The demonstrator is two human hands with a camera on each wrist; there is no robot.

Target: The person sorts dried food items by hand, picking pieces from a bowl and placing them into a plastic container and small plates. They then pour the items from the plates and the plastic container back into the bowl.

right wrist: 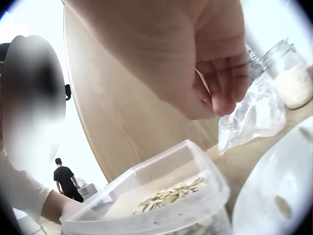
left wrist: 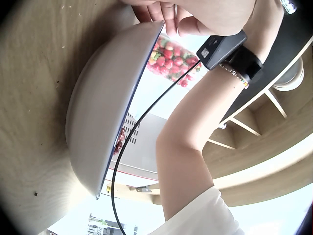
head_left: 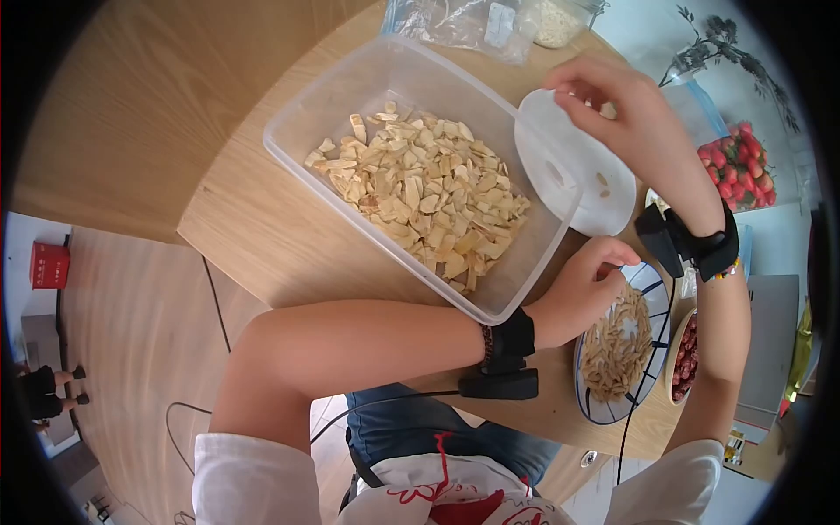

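My right hand (head_left: 612,101) is raised over the far part of a white plate (head_left: 573,179) with a few small pale pieces on it. In the right wrist view its fingers are bent, with the thumb tip close to the fingertips; I cannot tell whether anything is between them. My left hand (head_left: 577,293) is loosely curled at the far rim of a blue-lined dish (head_left: 655,289), heaped with slender tan pieces (head_left: 617,346). Nothing shows in the left hand. To its left stands a clear plastic bin (head_left: 398,249) of dry, pale, sliced pieces (head_left: 433,188).
Behind the bin lies a clear plastic bag (head_left: 455,26) beside a jar (right wrist: 293,81) of pale contents. A bowl of dark red pieces (head_left: 687,359) stands right of the dish. Bagged red fruit (head_left: 739,166) lies farther right. A black cable (left wrist: 115,181) runs past the dish.
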